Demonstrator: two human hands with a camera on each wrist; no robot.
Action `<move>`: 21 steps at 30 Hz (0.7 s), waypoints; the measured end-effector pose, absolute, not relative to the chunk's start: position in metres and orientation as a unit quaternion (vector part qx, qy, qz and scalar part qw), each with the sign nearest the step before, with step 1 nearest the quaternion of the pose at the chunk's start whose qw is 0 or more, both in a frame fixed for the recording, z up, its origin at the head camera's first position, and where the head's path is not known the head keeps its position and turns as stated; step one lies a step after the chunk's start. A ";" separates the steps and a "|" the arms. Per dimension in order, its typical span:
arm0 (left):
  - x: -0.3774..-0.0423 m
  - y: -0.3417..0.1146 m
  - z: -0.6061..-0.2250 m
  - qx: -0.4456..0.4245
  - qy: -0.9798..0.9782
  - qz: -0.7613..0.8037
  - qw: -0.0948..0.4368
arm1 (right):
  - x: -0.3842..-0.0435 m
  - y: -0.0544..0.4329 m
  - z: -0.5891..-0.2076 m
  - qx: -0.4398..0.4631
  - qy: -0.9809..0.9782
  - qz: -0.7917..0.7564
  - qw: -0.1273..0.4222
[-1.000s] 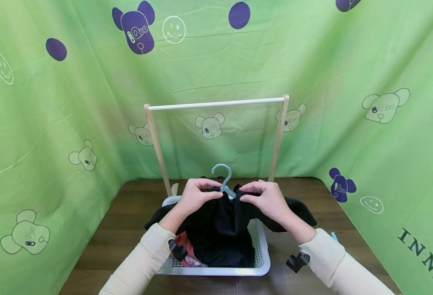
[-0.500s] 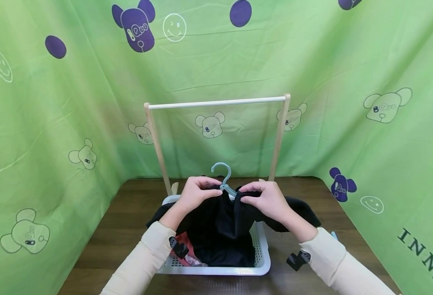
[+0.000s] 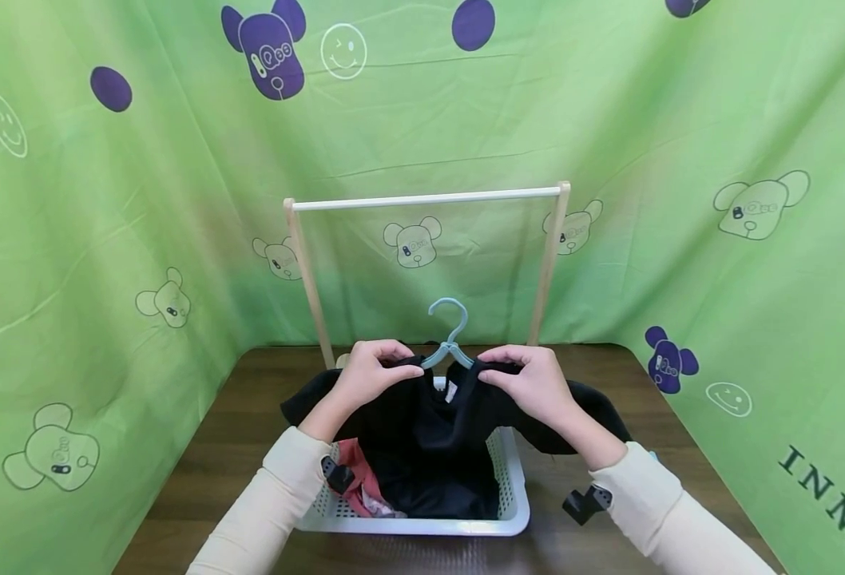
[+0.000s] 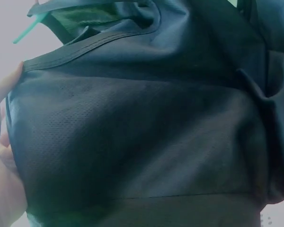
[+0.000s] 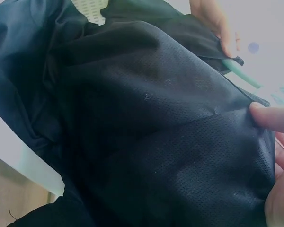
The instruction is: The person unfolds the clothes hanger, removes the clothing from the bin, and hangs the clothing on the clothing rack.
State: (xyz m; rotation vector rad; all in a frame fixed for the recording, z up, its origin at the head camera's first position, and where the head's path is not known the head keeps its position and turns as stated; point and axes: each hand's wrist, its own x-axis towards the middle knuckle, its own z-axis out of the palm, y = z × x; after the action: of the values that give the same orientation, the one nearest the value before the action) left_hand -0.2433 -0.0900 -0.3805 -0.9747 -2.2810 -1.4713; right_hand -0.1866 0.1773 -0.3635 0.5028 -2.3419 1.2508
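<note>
A black short-sleeved shirt (image 3: 437,435) hangs between my hands, its lower part down in the white basket. My left hand (image 3: 374,374) pinches it at the left of the collar, thumb in front. On the other side of the neck opening, my right hand (image 3: 530,382) pinches the right shoulder. A light blue hanger (image 3: 451,348) stands up through the collar, hook on top, its arms running under the cloth. Inside the neck shows a small white label (image 3: 451,391). In the left wrist view the shirt's stitched neckband (image 4: 85,51) runs up from my fingertips.
Under the shirt stands a white perforated basket (image 3: 422,527) with a coral-pink garment (image 3: 354,471) in it. Behind rises a wooden rack with a white rail (image 3: 426,200). A green printed curtain (image 3: 178,160) surrounds the brown table (image 3: 214,431).
Both hands have spread apart, stretching the collar open. The hanger has risen and shifted slightly right, so more of its arms and the label now show.
</note>
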 end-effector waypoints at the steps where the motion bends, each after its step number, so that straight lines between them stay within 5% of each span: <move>1: -0.243 -0.090 -0.381 -0.336 -0.786 -0.500 0.141 | -0.187 0.178 -0.363 0.181 -0.845 0.452 0.220; 21: -0.251 -0.094 -0.379 -0.330 -0.751 -0.465 0.333 | -0.184 0.193 -0.351 0.135 -0.849 0.449 0.245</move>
State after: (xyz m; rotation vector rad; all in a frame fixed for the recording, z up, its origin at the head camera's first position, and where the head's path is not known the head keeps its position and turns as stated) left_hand -0.2506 -0.0944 -0.3790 -0.8619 -1.9603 -1.2144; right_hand -0.1842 0.1927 -0.3512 0.3683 -2.3174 1.2244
